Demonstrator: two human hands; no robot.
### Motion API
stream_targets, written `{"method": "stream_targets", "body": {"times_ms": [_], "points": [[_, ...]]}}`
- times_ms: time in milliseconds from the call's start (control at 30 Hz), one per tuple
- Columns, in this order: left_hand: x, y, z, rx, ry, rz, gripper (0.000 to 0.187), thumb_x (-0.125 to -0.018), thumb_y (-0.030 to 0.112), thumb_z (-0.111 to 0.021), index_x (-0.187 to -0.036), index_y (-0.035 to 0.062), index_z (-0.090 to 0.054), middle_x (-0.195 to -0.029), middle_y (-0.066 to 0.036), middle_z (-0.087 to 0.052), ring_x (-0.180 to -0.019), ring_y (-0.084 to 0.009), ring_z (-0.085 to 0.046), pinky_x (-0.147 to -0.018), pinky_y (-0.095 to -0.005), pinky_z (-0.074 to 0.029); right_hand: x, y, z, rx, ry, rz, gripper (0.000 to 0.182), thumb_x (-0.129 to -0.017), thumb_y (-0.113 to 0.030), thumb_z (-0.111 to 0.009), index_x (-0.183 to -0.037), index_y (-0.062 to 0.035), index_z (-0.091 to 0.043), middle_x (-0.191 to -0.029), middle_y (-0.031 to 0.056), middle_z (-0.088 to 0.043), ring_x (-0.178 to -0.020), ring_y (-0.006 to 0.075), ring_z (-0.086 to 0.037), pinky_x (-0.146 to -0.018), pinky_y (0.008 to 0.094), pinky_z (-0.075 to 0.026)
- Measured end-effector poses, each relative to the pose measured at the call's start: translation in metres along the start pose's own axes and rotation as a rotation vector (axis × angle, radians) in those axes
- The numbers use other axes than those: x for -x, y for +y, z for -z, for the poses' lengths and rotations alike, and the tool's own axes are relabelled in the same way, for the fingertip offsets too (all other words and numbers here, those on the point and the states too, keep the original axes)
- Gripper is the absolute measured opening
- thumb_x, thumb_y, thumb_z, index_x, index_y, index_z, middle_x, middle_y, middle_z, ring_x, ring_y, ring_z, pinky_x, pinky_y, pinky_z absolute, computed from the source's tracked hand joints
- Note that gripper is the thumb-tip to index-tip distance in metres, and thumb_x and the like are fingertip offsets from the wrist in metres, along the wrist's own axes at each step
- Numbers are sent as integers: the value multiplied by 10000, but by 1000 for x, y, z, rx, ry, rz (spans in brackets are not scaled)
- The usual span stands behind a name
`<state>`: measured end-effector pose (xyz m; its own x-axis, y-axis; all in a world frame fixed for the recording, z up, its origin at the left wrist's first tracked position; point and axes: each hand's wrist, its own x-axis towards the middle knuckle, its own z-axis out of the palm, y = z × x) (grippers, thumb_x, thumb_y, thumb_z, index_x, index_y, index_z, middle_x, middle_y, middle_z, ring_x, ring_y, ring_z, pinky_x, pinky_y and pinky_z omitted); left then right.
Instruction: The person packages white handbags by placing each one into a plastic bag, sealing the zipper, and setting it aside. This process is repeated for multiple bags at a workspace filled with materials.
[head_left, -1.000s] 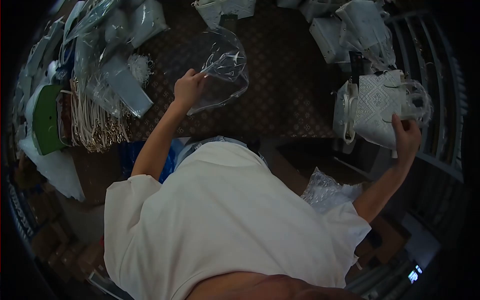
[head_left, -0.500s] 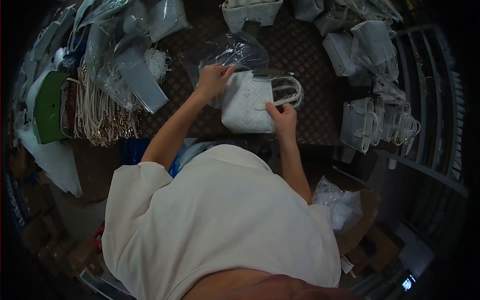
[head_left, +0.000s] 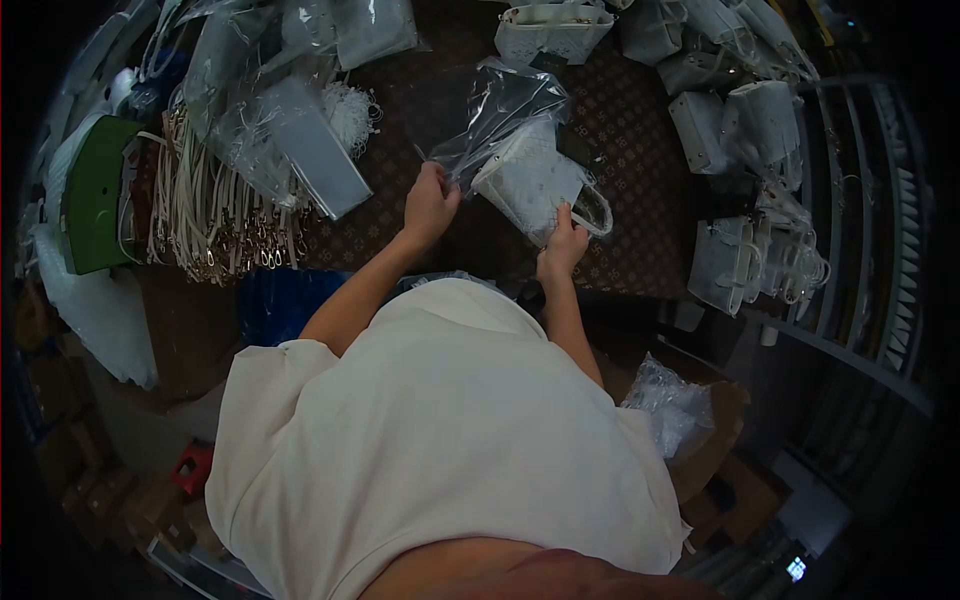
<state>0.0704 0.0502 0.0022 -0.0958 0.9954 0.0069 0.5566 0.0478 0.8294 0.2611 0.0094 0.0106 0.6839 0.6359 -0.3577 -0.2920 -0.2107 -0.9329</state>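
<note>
A white patterned handbag is tilted above the dark patterned table, its handles pointing to the lower right. My right hand is closed on the handbag near the base of its handles. To the left, my left hand pinches the edge of a clear plastic bag. The plastic spreads over the far left side of the handbag; how far it covers the handbag I cannot tell.
Many cream straps with gold clasps hang at the left, beside a green piece. A long pale box and white strings lie nearby. Wrapped white bags stand at the right, another handbag at the back.
The handbag has tilted, its handle end swinging down toward me. My left hand has moved down with the plastic's edge, and the plastic now stands more open against the handbag.
</note>
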Motion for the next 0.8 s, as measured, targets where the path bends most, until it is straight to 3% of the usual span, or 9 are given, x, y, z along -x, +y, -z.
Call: {"method": "stream_targets", "body": {"times_ms": [200, 267, 333, 367, 500, 567, 600, 733, 800], "points": [[13, 10, -4, 87, -244, -57, 276, -727, 85, -589, -949, 21, -438, -682, -182, -560, -678, -375, -567, -592, -430, -444, 4, 15, -19, -47, 52, 41, 300, -828, -228, -596, -903, 59, -552, -869, 110, -592, -778, 163, -538, -702, 288, -426], [6, 19, 5, 104, -165, -67, 256, -731, 84, -585, -944, 25, -455, -700, -177, -559, -676, -364, -565, -588, -421, -446, 15, 29, -21, 289, 20, 112, 291, -837, -252, -589, -876, 33, -540, -833, 68, -569, -751, 145, -524, -636, 288, -423], [-7, 20, 10, 120, -84, -83, 238, -735, 83, -580, -939, 29, -471, -719, -172, -558, -674, -353, -562, -584, -412, -448, 34, 32, -22, 262, -223, -153, 317, -828, -250, -599, -927, 46, -541, -851, 81, -592, -755, 129, -532, -662, 278, -424], [-15, 15, 12, -48, 0, -275, 213, -735, 80, -575, -927, 40, -493, -747, -157, -554, -679, -334, -558, -578, -397, -448, 37, 38, -19, 243, -374, -360, 329, -826, -234, -600, -971, 57, -550, -879, 92, -618, -783, 129, -550, -706, 271, -431], [-28, -5, 25, -334, 94, -599, 178, -726, 71, -560, -902, 66, -538, -845, -111, -536, -763, -287, -531, -640, -371, -439, 65, -4, -27, 88, -790, -588, 304, -826, -204, -597, -1010, 37, -579, -858, 74, -633, -761, 115, -570, -700, 244, -450], [-29, -15, 24, -365, 119, -681, 187, -724, 68, -558, -910, 62, -536, -857, -109, -535, -791, -286, -527, -668, -376, -433, 56, -39, -22, 630, -1214, -172, 245, -844, -147, -565, -1029, 8, -603, -896, 77, -625, -836, 142, -587, -753, 235, -463], [-25, -25, 17, -319, 134, -605, 188, -727, 67, -556, -913, 57, -532, -866, -113, -535, -804, -288, -523, -689, -381, -428, 44, -51, -24, 495, -1097, -79, 197, -833, -118, -568, -966, 16, -624, -877, 68, -629, -812, 133, -590, -731, 243, -469], [-19, -27, 6, -241, 247, -446, 186, -727, 53, -552, -909, 44, -520, -876, -114, -534, -812, -295, -518, -705, -387, -419, -59, -73, -39, 969, -532, 848, 317, -691, -29, -597, -1001, 10, -541, -1010, 157, -542, -963, 302, -526, -838, 363, -417], [-17, -9, 5, -238, 293, -409, 192, -718, 46, -557, -906, 51, -519, -874, -112, -534, -809, -293, -519, -706, -388, -417, -82, -65, -61, 915, -581, 1027, 348, -676, -25, -585, -1015, -4, -514, -1025, 156, -514, -973, 323, -497, -853, 387, -396]]}}
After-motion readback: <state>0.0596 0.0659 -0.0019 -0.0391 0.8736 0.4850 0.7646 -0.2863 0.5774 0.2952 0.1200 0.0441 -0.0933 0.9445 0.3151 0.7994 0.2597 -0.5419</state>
